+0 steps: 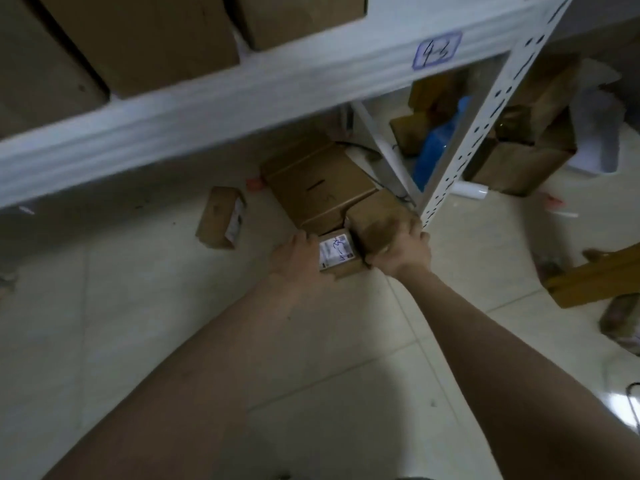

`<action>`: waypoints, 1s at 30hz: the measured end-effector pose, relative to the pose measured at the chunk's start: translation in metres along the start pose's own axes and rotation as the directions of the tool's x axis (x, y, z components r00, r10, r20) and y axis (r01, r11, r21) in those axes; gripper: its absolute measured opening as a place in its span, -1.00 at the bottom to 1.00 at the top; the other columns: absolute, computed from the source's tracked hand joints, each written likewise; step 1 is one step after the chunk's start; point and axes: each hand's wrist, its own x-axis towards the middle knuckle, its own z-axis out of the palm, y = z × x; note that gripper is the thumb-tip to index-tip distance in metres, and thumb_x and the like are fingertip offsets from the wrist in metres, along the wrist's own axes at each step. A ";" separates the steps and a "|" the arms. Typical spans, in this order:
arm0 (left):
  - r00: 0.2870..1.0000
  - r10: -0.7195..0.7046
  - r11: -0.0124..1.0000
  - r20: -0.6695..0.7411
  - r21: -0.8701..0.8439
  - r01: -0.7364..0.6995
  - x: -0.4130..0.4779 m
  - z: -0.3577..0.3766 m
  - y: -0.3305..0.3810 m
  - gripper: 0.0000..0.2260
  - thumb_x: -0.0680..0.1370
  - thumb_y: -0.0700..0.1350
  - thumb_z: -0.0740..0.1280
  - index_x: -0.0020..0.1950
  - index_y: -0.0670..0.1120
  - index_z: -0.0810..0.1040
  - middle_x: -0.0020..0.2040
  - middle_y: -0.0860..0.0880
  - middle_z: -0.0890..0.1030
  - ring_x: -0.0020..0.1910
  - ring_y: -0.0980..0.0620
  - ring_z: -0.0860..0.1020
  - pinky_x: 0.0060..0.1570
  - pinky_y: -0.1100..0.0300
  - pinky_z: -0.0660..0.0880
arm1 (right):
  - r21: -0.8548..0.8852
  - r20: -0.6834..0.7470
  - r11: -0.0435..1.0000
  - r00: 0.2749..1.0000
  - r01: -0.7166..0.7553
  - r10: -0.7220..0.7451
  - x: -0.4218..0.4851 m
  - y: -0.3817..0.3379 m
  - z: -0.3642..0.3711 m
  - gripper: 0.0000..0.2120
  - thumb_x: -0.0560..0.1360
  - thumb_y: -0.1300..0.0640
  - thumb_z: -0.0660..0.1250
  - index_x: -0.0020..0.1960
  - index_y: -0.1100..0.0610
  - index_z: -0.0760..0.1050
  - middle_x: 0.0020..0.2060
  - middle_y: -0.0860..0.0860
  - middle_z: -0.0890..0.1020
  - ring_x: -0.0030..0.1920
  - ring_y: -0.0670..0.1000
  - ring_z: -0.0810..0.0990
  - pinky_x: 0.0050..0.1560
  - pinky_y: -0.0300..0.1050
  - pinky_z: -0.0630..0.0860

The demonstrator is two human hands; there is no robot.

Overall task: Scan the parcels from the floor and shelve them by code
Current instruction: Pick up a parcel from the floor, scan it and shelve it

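**Two small parcels in hand at the foot of the rack, shelf above and ahead**

- Rack (pixel 242 109): pale painted metal with a smooth beam. The perforated upright (pixel 485 126) comes down to the floor just beside the hands. The beam carries a tag (pixel 437 50) hand-written in blue, apparently "4-3". Plain brown cartons sit on the shelf above it.
- Floor (pixel 173 323): glossy pale tile with grout lines.
- Large carton (pixel 318 181): matte corrugated board, lying flat under the beam and touching both small parcels behind.
- Plain parcel (pixel 377 220): brown blocky box with no label showing. The right grip (pixel 403 252) is closed on it, fingers curled over the top and thumb at the near edge.
- Labelled parcel (pixel 341 268): small brown box, face near square, so I cannot tell its long axis. It lies between the two hands, against the plain parcel. The left grip (pixel 296 254) holds its left side, fingers curled round the edge.
- Label (pixel 337 252): white paper, face up, with blue scrawl too blurred to read.

Judgement: both parcels are low and the shelf lies up and forward of them, so the lift must clear the beam's front lip. The left hand is nearer the label.
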 end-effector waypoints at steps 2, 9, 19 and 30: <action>0.999 -0.001 0.999 -0.038 -0.035 0.000 0.019 0.025 -0.010 -0.29 0.50 0.22 0.40 0.47 -0.14 0.27 0.38 -0.15 0.38 0.36 -0.14 0.38 0.22 0.01 0.41 | -0.057 -0.009 0.998 1.000 0.010 -0.011 0.033 0.003 0.017 0.04 0.30 -0.16 0.55 0.55 0.16 0.06 0.53 0.20 0.11 0.52 0.27 0.10 0.46 0.11 0.25; 0.994 -0.060 0.996 -0.090 -0.073 0.053 0.044 0.080 -0.045 -0.34 0.52 0.22 0.37 0.45 -0.15 0.31 0.33 -0.17 0.39 0.32 -0.17 0.37 0.15 0.00 0.44 | -0.186 -0.024 0.983 1.000 -0.009 0.005 0.107 0.012 0.058 0.23 0.26 -0.23 0.57 0.60 0.08 -0.16 0.56 0.31 -0.05 0.56 0.35 -0.09 0.55 0.24 0.01; 0.995 -0.066 0.996 -0.076 -0.068 0.061 0.035 0.052 -0.038 -0.37 0.52 0.22 0.37 0.39 -0.16 0.32 0.31 -0.17 0.40 0.32 -0.15 0.37 0.08 0.02 0.43 | -0.275 -0.062 0.960 0.997 -0.060 0.045 0.088 0.031 0.058 0.11 0.23 -0.32 0.54 0.55 -0.04 -0.01 0.51 0.28 0.01 0.52 0.34 0.00 0.47 0.18 0.14; 0.999 -0.016 0.997 -0.052 -0.077 0.012 0.051 0.063 0.010 -0.33 0.53 0.24 0.35 0.45 -0.17 0.28 0.40 -0.19 0.36 0.36 -0.17 0.35 0.20 -0.04 0.42 | -0.285 -0.096 0.957 0.995 -0.055 0.028 0.079 0.062 0.052 0.46 0.03 -0.41 0.57 0.58 0.11 -0.23 0.38 0.23 0.18 0.37 0.23 0.26 0.32 0.08 0.33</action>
